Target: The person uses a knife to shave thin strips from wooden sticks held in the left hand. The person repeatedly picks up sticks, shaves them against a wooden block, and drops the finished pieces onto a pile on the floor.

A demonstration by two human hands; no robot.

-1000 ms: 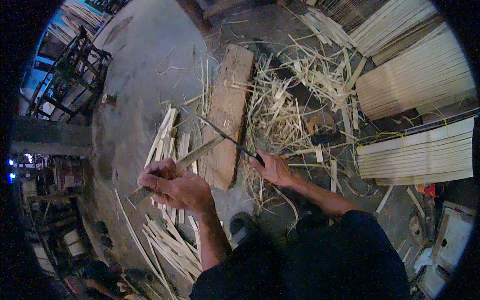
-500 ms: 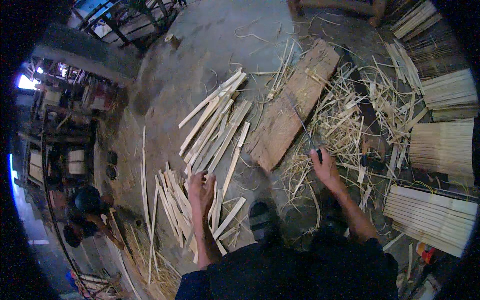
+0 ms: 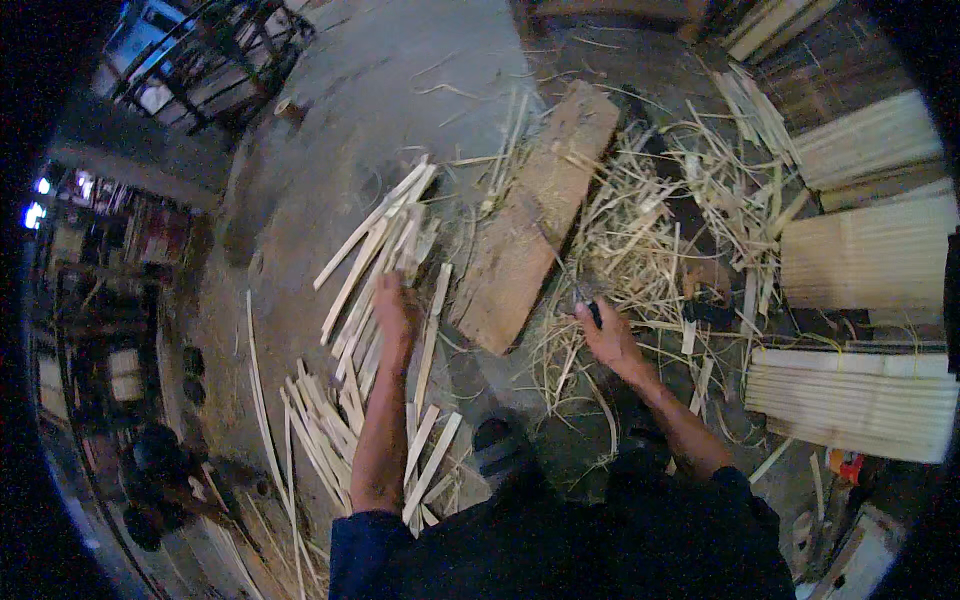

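Note:
My right hand (image 3: 612, 342) is closed around the dark handle of a knife (image 3: 557, 260). The thin blade points up and left across the near end of a thick, worn wooden plank (image 3: 543, 205), which lies slanted on the floor. To the left, my left hand (image 3: 396, 310) reaches over a pile of pale split strips (image 3: 372, 240), probably bamboo or wood. Its fingers are smeared by motion, and whether they grip a strip cannot be made out. A second pile of strips (image 3: 322, 425) lies closer to me, partly hidden by my left forearm.
Curly shavings (image 3: 640, 225) heap up right of the plank. Stacks of pale slats (image 3: 850, 400) line the right side. Long thin strips (image 3: 262, 385) lie at the left. Another person (image 3: 160, 465) is low at the far left, near dark racks (image 3: 100, 290).
My left hand has moved forward from the nearer pile onto the farther strips. My right hand still holds the knife by the plank. The whole view has shifted slightly.

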